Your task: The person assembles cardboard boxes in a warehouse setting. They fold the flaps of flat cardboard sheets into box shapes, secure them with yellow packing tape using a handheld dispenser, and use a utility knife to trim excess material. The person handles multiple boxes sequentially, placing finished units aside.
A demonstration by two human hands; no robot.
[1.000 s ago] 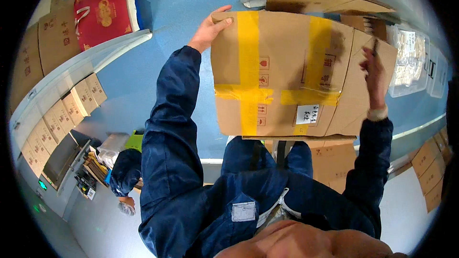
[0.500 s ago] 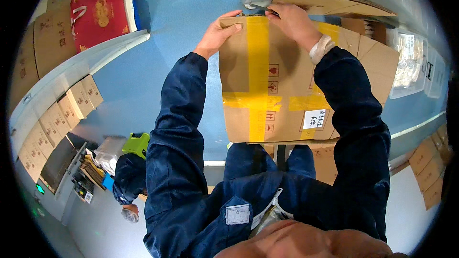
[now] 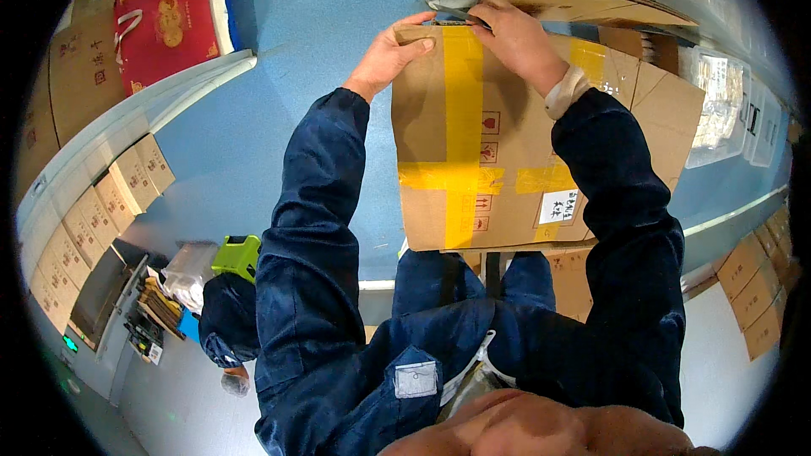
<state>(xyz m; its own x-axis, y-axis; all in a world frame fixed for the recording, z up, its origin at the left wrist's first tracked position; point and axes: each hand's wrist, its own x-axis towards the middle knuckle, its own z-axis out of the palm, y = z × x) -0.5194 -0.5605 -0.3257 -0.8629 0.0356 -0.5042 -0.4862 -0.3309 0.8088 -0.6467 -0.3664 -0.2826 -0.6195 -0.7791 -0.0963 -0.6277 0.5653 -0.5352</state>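
Observation:
A brown cardboard carton (image 3: 524, 135) with bands of yellow tape and a white label stands in front of my body. My left hand (image 3: 390, 55) is closed on its far left corner, thumb on the upper face and fingers over the far edge. My right hand (image 3: 515, 44) bends over the same far edge, to the right of the yellow tape. A thin dark strip, like a blade (image 3: 454, 13), sticks out from its fingers toward the left hand. What its fingertips touch beyond the edge is hidden.
Folded cardboard sheets (image 3: 574, 7) lean beyond the right hand. Clear plastic bins (image 3: 718, 110) stand at the right. At the left are a red bag (image 3: 165, 29), a row of small cartons (image 3: 106, 207) and another person in dark clothing (image 3: 228, 312) beside a green box (image 3: 236, 255).
The view has shifted slightly, and the carton appears a little further right in it. Both hands keep their places at its far edge; the right hand's fingers have shifted slightly.

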